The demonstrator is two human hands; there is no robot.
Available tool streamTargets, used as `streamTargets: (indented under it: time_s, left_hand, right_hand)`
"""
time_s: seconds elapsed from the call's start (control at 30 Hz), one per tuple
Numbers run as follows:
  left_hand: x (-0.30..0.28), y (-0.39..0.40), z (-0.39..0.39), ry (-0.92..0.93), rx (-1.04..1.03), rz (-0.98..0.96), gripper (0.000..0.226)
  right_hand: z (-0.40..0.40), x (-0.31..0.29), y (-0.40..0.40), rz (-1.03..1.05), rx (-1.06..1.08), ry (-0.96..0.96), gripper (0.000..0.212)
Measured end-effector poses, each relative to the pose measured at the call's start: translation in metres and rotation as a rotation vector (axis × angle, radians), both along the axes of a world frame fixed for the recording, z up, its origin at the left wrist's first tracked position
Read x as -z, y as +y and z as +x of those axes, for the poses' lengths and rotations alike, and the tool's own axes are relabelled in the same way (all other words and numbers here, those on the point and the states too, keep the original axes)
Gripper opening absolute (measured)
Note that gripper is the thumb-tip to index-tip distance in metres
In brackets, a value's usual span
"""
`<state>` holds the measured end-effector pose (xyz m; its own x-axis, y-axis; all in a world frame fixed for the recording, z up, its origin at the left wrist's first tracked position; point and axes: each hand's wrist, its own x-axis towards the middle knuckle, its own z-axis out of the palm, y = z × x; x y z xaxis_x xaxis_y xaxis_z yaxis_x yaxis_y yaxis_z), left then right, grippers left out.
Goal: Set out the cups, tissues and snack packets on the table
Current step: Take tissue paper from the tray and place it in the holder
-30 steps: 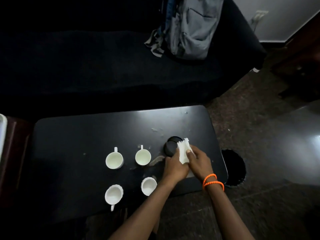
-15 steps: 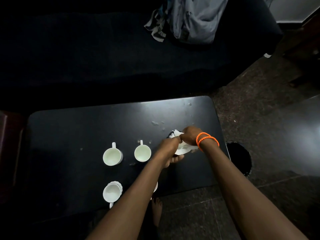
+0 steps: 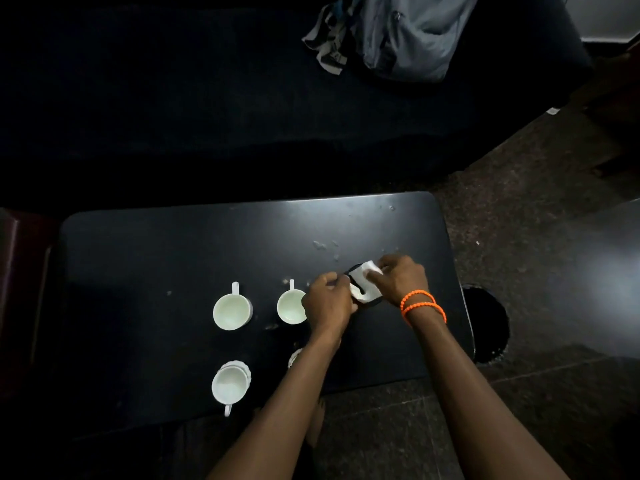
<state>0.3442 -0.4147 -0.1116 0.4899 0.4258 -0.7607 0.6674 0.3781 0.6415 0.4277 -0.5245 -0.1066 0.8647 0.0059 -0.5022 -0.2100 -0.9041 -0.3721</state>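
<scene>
Both hands pinch the tissues (image 3: 360, 282) into a dark holder (image 3: 372, 301) just right of the cups (image 3: 231, 311): left hand (image 3: 329, 303) at the near-left edge, right hand (image 3: 401, 278) on top. Tissues are light, soft and tear easily; grip the folded wad, not a single ply.

A glossy black finish with a soft sheen is shown by the tabletop (image 3: 173, 258), marked by pale specks. The cups (image 3: 231, 311) on it look like smooth glazed white ceramic. Soft white paper is seen in the tissues (image 3: 362, 278). Beyond the tabletop, grey cloth forms the backpack (image 3: 408, 36); speckled polished stone forms the floor (image 3: 536, 237).
</scene>
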Motion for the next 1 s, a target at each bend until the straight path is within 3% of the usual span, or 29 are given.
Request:
streamTargets:
  time_s: [0.1, 0.2, 0.33, 0.4, 0.73, 1.0]
  left_hand:
    - [0.019, 0.009, -0.005, 0.021, -0.023, 0.030, 0.024]
    - [0.033, 0.012, -0.006, 0.052, 0.001, -0.119, 0.052]
    - [0.036, 0.006, 0.001, 0.026, 0.115, -0.196, 0.101]
    - [0.039, 0.002, 0.001, -0.007, 0.175, -0.192, 0.114]
    - [0.026, -0.017, -0.025, 0.002, 0.304, 0.013, 0.084]
    - [0.031, -0.041, -0.060, 0.095, 0.415, 0.058, 0.093]
  right_hand:
    - [-0.009, 0.005, -0.015, 0.141, 0.295, -0.121, 0.041]
    - [-0.021, 0.014, -0.021, 0.295, 0.546, -0.038, 0.063]
    - [-0.034, 0.025, -0.020, 0.458, 0.668, 0.105, 0.059]
    - [-0.038, 0.028, -0.019, 0.512, 0.730, 0.125, 0.054]
    - [-0.068, 0.031, -0.034, 0.554, 0.886, 0.092, 0.060]
    - [-0.108, 0.034, -0.056, 0.463, 0.954, 0.060, 0.063]
